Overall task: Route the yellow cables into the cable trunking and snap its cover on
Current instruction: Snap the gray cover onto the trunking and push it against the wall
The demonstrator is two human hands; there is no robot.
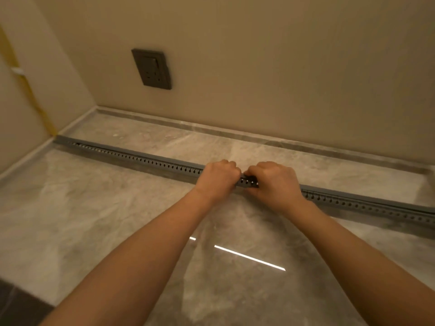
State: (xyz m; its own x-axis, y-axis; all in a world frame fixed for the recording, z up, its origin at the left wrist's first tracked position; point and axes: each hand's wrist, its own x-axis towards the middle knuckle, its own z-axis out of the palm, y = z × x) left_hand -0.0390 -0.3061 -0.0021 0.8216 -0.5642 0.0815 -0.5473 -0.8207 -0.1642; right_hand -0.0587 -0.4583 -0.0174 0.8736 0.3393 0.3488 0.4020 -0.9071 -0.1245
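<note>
A long grey slotted cable trunking (141, 158) lies on the marble floor, running from the left wall corner to the right edge. Its grey cover sits along the top. My left hand (217, 176) and my right hand (274, 182) grip the trunking side by side at its middle, fingers curled over the top. Between them a short stretch of the slotted side (248, 182) shows. Yellow cables (35, 100) run down the left wall to the trunking's left end. Inside the trunking no cable is visible.
A dark wall socket (153, 68) sits on the back wall above the floor. A grey skirting strip (259, 138) runs along the wall base behind the trunking. A white clip (17, 71) holds the cables on the left wall.
</note>
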